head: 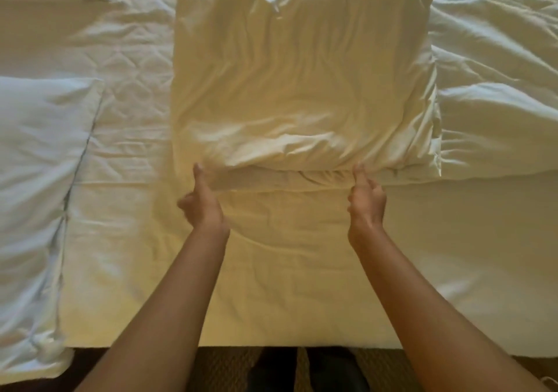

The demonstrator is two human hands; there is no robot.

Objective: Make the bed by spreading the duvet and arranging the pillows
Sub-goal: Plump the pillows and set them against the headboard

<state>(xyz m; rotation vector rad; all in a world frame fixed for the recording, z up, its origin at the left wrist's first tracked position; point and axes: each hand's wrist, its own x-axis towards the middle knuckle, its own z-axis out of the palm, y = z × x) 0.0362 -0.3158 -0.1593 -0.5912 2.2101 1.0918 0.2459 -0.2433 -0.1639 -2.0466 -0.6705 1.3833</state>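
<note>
Head view: left hand (200, 201), right hand (367, 199) pinch hem of plump creased pillow (302, 89).

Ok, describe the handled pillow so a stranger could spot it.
Look at the bed's middle. The pillow lies between a second pillow, left, and the duvet, right. Only it has the left hand and right hand gripping its near edge.

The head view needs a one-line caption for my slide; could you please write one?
The left hand and right hand pinch the near edge of a large pillow on the bed.
</note>
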